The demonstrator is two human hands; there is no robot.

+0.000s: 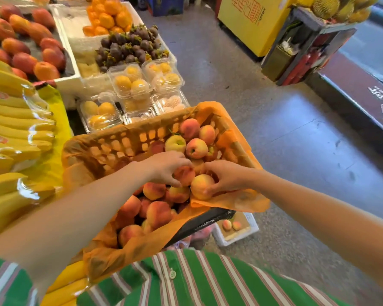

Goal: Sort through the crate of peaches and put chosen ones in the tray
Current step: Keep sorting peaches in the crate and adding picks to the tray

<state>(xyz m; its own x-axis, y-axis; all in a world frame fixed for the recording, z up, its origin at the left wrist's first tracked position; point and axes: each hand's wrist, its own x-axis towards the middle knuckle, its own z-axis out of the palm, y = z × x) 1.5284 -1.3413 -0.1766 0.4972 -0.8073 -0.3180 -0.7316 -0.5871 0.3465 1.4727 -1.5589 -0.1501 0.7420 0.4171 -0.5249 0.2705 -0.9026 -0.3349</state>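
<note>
peach crate (128,140) sort | left grip (166,166) curls over red peach (184,174) — judging it | right grip (227,176) clasps pale peach (200,187) at rim, likely for tray (251,224)

The grey floor (263,102) carries a white tray (252,224) holding two peaches (227,224), a yellow carton (248,25) and a dark stand (307,47). The bench (74,122), mostly hidden, apparently bears bagged bananas (16,120) and clear fruit boxes (131,85).
</note>
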